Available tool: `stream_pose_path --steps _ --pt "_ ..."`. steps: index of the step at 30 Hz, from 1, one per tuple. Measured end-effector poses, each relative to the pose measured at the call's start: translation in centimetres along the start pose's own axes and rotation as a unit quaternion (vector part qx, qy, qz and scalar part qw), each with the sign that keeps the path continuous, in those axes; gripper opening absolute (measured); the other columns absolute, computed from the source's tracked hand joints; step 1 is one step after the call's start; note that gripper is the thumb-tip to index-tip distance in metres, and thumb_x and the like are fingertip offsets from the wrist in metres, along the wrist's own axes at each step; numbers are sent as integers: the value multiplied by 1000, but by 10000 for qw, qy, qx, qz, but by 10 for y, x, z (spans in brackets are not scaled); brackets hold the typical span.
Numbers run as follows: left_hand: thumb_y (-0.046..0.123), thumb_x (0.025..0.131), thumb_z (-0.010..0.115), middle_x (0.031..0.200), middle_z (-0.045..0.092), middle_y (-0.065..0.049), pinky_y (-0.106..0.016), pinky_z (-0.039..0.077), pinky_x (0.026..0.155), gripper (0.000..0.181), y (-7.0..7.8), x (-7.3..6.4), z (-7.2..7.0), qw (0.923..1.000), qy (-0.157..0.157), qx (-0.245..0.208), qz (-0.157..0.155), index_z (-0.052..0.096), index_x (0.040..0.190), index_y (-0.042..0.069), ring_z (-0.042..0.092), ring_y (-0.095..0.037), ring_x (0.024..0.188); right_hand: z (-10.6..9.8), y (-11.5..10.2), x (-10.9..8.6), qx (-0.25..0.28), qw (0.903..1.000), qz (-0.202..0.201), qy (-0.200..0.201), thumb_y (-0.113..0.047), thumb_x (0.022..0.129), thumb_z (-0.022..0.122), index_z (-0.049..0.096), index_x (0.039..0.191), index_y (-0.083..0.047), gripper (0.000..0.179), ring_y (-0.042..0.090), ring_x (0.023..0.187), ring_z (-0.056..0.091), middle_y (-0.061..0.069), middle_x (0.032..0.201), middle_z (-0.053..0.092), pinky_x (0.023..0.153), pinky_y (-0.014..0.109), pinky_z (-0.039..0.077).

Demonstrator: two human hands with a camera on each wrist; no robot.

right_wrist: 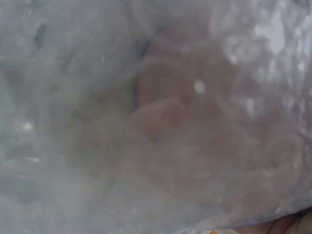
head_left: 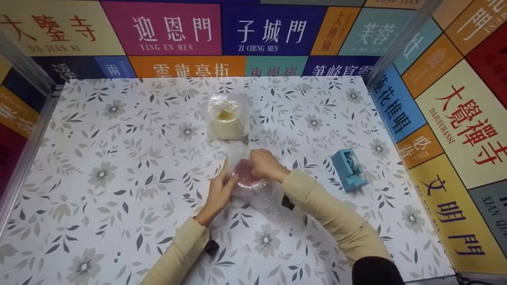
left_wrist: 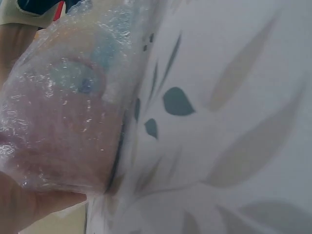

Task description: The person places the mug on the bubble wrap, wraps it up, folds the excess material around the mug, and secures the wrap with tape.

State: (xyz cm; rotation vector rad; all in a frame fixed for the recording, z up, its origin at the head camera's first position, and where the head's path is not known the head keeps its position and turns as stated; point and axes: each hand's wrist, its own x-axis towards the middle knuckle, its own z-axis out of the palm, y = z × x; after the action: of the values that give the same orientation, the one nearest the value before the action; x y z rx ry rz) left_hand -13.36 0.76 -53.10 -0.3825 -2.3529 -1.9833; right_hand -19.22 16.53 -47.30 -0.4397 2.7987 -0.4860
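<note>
A pink, round cup-like vessel (head_left: 244, 174) stands on the table near its middle, wrapped in clear bubble wrap (head_left: 269, 202). My left hand (head_left: 217, 192) holds its left side, the thumb near the rim. At the right of the rim, my right hand (head_left: 266, 164) has its fingers curled and pinches the wrap. In the left wrist view the wrapped pink vessel (left_wrist: 63, 131) shows from the side, with part of the left hand (left_wrist: 29, 204) below it. Hazy bubble wrap (right_wrist: 73, 161) covers most of the right wrist view; pink shows through it.
Beyond the hands stands a cream vessel (head_left: 227, 128), also wrapped in bubble wrap. A blue tape dispenser (head_left: 344, 172) with a roll of tape sits to the right. The table (head_left: 150, 198) has a leaf-and-flower cover, with lettered panels (head_left: 273, 31) behind and beside it.
</note>
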Motion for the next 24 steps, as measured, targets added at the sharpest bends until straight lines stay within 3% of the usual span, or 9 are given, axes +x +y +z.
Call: stream_pose_path --steps 1,2,7,8,9,12,18,22,24 --pt "4 89 53 138 28 -28 -46 18 106 54 1 0 0 10000 -24 -23 41 28 134 -13 25 -40 129 0 1 0 -2 10000 -6 -6 5 60 62 42 62 -7 24 23 61 42 2 61 40 61 38 43" --pt "3 89 52 131 38 -31 -44 25 104 52 5 -1 -1 10000 -35 20 54 29 133 -13 36 -39 123 -1 1 0 11 10000 -3 -12 4 60 62 41 61 -7 24 23 61 41 1 61 40 60 37 43" --pt "-2 87 53 129 38 -34 -45 25 104 51 28 -5 -10 9995 -163 135 244 31 130 -17 36 -42 122 -2 8 2 286 9996 -57 -46 3 59 60 36 59 -10 27 20 57 37 0 59 37 52 33 36" --pt "-1 87 53 130 37 -33 -43 24 105 52 26 -4 -10 9992 -201 128 313 31 131 -15 36 -41 123 -2 10 2 418 9991 -48 -61 1 61 61 37 59 -10 26 19 56 37 0 59 37 51 32 35" --pt "0 87 54 138 27 -30 -43 17 107 52 21 -4 -10 9989 -247 74 404 30 132 -14 24 -41 129 -3 12 2 564 9984 -50 -89 -2 62 63 39 59 -10 26 19 56 37 0 59 38 51 31 35" --pt "-2 87 53 139 26 -28 -41 16 107 51 19 -4 -11 9981 -341 -131 505 31 132 -13 23 -40 130 -6 18 0 1156 9928 13 -311 -11 67 67 49 62 -6 19 15 55 39 -2 59 42 50 26 36" --pt "-6 85 53 130 36 -33 -51 15 105 40 27 -4 -13 9973 -306 -317 589 43 123 -16 24 -46 127 -15 30 -7 2633 9602 40 -934 -8 74 66 66 86 5 18 8 55 45 -2 64 53 53 22 43" --pt "-4 86 53 130 39 -30 -50 15 106 38 15 -1 -15 9973 -397 -390 485 47 122 -11 24 -44 128 -16 38 -11 3566 9277 163 -1091 -2 75 64 62 104 8 30 9 65 56 8 85 64 63 28 52" --pt "1 90 49 132 39 -26 -47 13 107 34 8 1 -16 9976 -438 -454 285 49 123 -7 24 -40 130 -15 40 -13 3818 9182 109 -1048 -1 77 64 61 107 9 33 10 70 58 13 92 65 66 28 52"
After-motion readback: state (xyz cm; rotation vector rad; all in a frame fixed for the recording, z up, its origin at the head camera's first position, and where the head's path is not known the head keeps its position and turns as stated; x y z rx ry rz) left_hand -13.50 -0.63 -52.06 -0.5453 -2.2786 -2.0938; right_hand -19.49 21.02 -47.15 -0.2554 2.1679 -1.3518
